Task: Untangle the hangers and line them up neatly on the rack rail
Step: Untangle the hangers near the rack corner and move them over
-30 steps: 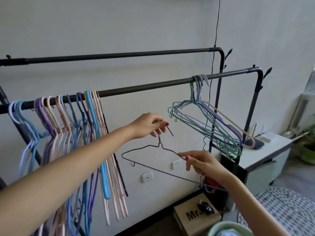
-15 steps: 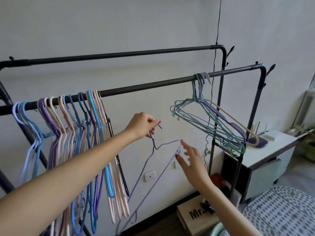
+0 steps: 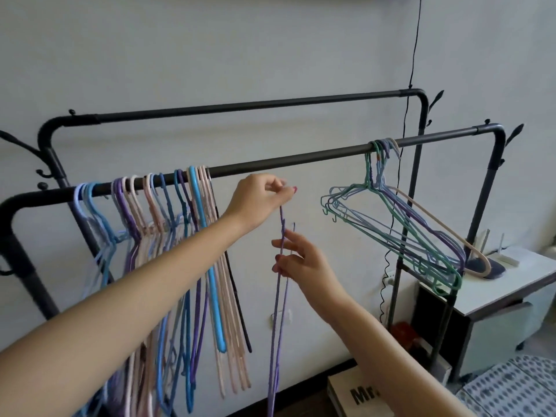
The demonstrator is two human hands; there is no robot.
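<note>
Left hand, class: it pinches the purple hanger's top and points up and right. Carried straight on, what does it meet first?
Probably the front rack rail, just above the left hand; depth is unclear, so it might pass in front.

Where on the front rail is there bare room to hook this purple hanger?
The front rail is bare between the lined-up hangers on the left and the tangled bunch on the right, just above the left hand. Both ends are crowded.
</note>
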